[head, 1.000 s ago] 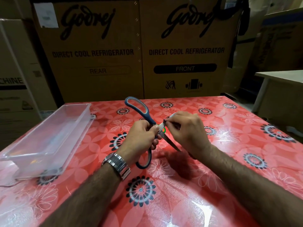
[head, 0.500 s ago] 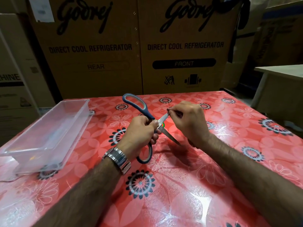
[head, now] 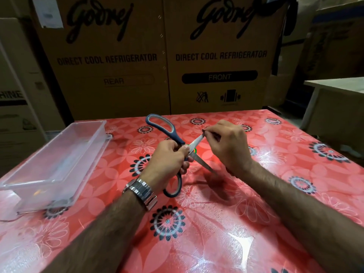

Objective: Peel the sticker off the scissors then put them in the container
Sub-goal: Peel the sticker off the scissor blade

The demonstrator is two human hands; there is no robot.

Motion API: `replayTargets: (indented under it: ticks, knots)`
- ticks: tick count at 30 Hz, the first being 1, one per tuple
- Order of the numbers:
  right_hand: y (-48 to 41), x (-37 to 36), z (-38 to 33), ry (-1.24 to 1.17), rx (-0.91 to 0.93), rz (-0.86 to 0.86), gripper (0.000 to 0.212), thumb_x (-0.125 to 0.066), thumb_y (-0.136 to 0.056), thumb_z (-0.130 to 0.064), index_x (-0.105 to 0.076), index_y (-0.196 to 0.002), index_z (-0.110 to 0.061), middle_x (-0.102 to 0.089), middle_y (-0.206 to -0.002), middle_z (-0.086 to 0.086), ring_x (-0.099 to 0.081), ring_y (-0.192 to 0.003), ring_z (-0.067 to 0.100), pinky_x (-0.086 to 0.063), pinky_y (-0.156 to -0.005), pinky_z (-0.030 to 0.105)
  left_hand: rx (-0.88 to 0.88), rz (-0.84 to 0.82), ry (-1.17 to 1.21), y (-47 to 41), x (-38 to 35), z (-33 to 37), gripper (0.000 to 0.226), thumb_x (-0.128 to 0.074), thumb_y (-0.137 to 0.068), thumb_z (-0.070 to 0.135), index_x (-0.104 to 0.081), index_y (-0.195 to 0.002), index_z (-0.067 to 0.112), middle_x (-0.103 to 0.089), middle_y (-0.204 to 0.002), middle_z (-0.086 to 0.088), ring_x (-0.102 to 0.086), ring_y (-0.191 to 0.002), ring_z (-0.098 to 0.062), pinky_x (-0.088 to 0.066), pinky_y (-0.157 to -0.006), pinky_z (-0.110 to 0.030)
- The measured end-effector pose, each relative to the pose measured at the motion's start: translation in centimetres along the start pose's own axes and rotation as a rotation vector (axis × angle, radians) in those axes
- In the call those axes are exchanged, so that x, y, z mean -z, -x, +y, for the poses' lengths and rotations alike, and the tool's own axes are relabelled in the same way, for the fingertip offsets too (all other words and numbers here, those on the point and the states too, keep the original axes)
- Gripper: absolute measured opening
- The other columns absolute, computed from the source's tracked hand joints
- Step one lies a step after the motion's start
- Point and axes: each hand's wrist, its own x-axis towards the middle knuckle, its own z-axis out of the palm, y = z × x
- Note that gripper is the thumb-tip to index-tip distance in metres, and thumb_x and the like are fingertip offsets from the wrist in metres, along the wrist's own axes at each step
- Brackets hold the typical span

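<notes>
From the left hand (head: 167, 162), the open-topped container (head: 59, 160) stands at nine o'clock, with a strip of desk (head: 118, 154) between them giving room to pass. Tall cardboard boxes (head: 118, 66) wall off the desk's far edge at twelve o'clock. The scissors' (head: 197, 142) spread blades and the right hand (head: 230, 146) block three o'clock.

The right hand (head: 230, 146) now pinches farther from the pivot, at the upper blade (head: 197, 141) tip, and the scissors (head: 175, 135) gape wider.

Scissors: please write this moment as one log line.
left hand: grips scissors, blades open | right hand: pinches at upper blade tip | container: without scissors
</notes>
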Motion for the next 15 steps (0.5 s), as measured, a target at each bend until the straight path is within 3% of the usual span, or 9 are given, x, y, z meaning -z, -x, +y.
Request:
replayTargets:
  ticks: [5,9,15]
  knots:
    - [1.8,0.2,-2.6,0.022,0.149,-0.076,0.015,-0.061,-0.084,-0.017,-0.071,-0.074,-0.014,-0.065,-0.072,-0.002,-0.063,-0.066,0.020,-0.040,-0.064,0.040,-0.032,-0.031,-0.016,0.2,-0.1,0.1,0.019,-0.046,-0.099,0.011,-0.057,-0.085,0.003,-0.056,-0.070,-0.008,-0.046,-0.044,-0.006,-0.039,-0.041,-0.017]
    - [0.6,-0.1,-1.0,0.052,0.080,-0.026,0.009,-0.066,-0.081,-0.014,-0.074,-0.076,-0.015,-0.067,-0.071,-0.004,-0.063,-0.065,0.018,-0.041,-0.062,0.038,-0.024,-0.010,-0.027,0.1,0.2,0.1,0.018,-0.048,-0.099,0.013,-0.057,-0.086,0.003,-0.059,-0.072,-0.009,-0.048,-0.045,-0.006,-0.040,-0.042,-0.018]
    - [0.2,-0.1,0.9,-0.009,-0.001,-0.011,0.010,-0.065,-0.083,-0.015,-0.075,-0.080,-0.013,-0.067,-0.072,0.000,-0.062,-0.062,0.019,-0.050,-0.058,0.046,0.022,-0.007,-0.019,0.0,0.1,-0.2,0.017,-0.048,-0.098,0.013,-0.058,-0.090,0.001,-0.060,-0.072,-0.010,-0.049,-0.044,-0.006,-0.041,-0.042,-0.018]
